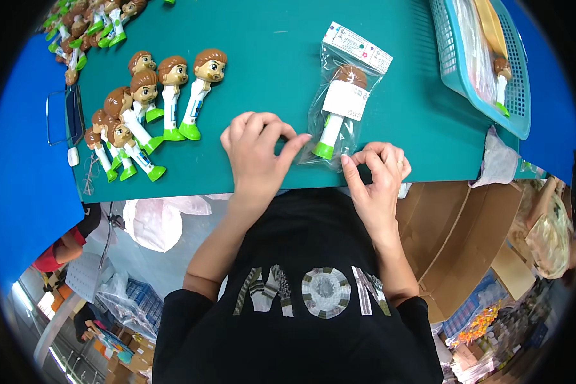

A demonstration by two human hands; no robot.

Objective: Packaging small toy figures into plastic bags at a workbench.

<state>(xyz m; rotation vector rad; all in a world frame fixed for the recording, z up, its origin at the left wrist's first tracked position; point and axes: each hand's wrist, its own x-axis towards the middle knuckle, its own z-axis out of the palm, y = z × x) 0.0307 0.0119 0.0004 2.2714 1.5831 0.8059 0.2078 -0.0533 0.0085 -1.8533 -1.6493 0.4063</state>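
Note:
A clear plastic bag with a printed header card lies on the green table, holding a brown-haired figurine with green feet. A white label covers the figurine's middle. My left hand is at the bag's left edge, fingers curled and thumb against the index finger. At the lower right edge of the bag, my right hand pinches with thumb and index finger. Both pinches appear to take in the film, though little of it shows between the fingertips.
Several unbagged figurines lie to the left, with a heap of more at the far left corner. A turquoise basket at the right contains plastic bags and a figurine. A cardboard box stands below the table edge, beside a grey cloth.

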